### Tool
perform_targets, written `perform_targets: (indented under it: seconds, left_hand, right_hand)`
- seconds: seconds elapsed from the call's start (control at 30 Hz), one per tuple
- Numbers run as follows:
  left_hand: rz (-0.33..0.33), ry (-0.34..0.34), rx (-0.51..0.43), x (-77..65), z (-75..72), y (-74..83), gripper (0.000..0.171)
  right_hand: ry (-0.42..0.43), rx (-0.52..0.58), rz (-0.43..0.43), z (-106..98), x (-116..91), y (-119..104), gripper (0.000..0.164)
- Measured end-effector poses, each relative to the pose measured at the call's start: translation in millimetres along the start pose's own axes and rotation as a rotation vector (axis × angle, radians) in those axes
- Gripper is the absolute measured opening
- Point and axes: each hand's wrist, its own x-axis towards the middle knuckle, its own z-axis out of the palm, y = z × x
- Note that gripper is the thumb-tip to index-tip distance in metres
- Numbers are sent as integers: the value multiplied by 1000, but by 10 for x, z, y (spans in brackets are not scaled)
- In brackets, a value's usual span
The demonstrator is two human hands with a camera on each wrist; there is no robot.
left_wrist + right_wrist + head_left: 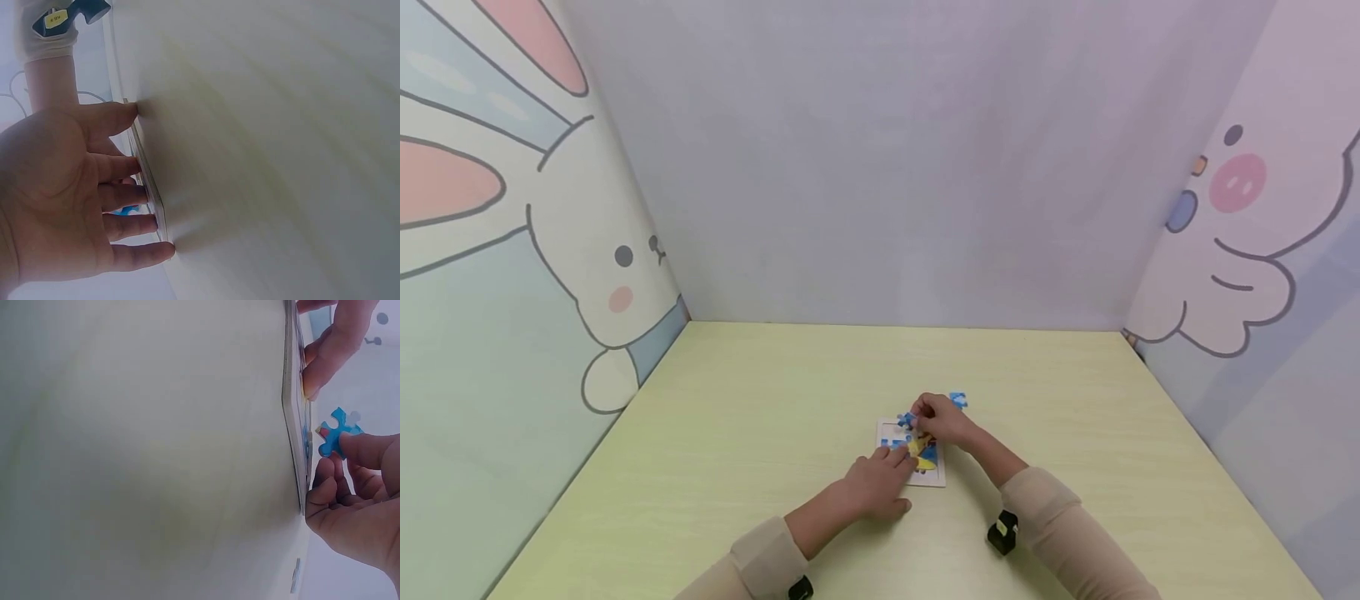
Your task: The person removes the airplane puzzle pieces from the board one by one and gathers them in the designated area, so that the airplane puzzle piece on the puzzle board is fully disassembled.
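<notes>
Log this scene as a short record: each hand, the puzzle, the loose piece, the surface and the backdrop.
Left hand: fingers extended, resting on the jigsaw tray
Right hand: pinches a blue jigsaw piece, raised off the tray
Puzzle: partly filled, blue and yellow areas visible, partly hidden by hands
Loose piece: blue and white, on the table beyond the right hand
Surface: pale yellow table
Backdrop: cartoon rabbit on the left wall
</notes>
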Motion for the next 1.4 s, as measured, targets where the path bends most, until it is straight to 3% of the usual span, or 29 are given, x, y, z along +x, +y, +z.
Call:
perform_targets:
  seconds: [0.17, 0.43, 0.63, 0.97, 1.23, 1.4]
  left_hand:
    - [-6, 5, -10, 12, 21, -8, 63]
    - [-8, -30, -113, 40, 3, 77, 58]
    - [-31, -29, -173, 45, 4, 39, 58]
    - [-7, 12, -139, 54, -55, 129, 63]
    - [20, 47, -110, 99, -39, 164, 59]
    - [7, 40, -111, 105, -27, 204, 63]
  right_hand:
    - [53, -6, -36, -60, -47, 27, 4]
    - [121, 33, -35, -222, -326, 96, 6]
    - [159, 85, -29, -285, -371, 146, 8]
    - [191, 126, -31, -384, -411, 144, 12]
    - [194, 152, -46, -512, -533, -69, 16]
    - [223, 176, -18, -550, -471, 122, 17]
